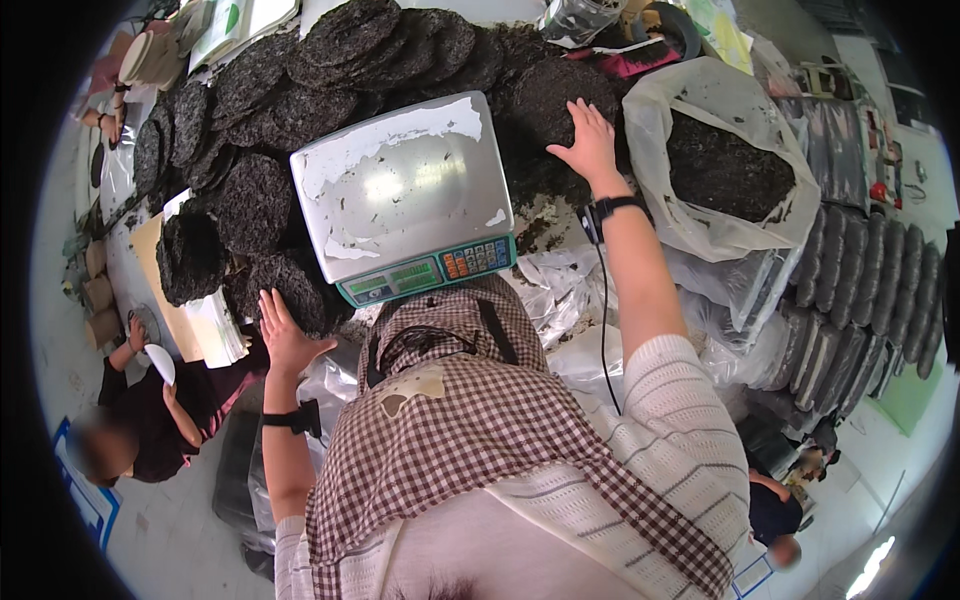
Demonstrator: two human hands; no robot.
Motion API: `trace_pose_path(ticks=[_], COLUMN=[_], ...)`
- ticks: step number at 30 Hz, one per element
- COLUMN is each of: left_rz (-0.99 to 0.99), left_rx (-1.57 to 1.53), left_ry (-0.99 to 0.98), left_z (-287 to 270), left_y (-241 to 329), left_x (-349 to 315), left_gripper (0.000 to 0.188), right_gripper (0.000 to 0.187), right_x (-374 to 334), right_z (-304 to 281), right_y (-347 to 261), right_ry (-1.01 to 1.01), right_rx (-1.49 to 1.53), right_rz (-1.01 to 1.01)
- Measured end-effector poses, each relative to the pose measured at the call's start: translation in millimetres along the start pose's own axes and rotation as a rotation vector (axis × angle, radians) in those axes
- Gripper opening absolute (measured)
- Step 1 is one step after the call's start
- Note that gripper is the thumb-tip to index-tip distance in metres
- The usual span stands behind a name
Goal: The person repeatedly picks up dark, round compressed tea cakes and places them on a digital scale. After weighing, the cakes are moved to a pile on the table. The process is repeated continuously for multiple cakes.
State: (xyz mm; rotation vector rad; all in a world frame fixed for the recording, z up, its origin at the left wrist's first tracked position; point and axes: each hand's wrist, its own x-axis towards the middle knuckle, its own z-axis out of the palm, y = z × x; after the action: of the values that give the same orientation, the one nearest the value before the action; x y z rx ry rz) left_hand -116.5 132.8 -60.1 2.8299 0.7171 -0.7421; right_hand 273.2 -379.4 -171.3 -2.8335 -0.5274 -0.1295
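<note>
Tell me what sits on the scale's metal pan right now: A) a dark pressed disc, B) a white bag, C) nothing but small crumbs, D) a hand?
C: the scale pan shows bare metal with only tiny flecks, while both hands rest on dark discs beside it.

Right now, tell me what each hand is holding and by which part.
Nothing is held. The left hand lies open, flat on a dark pressed disc beside the scale. The right hand rests open on another dark disc.
</note>
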Motion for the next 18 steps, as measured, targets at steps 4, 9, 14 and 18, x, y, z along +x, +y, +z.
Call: trace_pose_path(ticks=[4,9,14,18], left_rz=[0.088,0.201,0.218,-0.198], left_rx=[-0.042,-0.263,-0.557,-1.503], left_ry=[0.091,0.114,0.433,1.04], left_z=[13,19,0,-24], left_y=[-19,-46,-67,-62], left_x=[4,-2,-23,-48], left_gripper=[0.153,0.141,0.055,0.036], right_gripper=[0.087,0.064,0.033,0.029], right_x=[20,31,41,10], right_z=[-5,-9,-50,-85], right_y=[12,55,11,14], right_ry=[-0.24,-0.267,-0.022,0.54], right_rx=[-0.042,0.207,0.222,0.578], right_rz=[0.052,-0.09,-0.045,0.273])
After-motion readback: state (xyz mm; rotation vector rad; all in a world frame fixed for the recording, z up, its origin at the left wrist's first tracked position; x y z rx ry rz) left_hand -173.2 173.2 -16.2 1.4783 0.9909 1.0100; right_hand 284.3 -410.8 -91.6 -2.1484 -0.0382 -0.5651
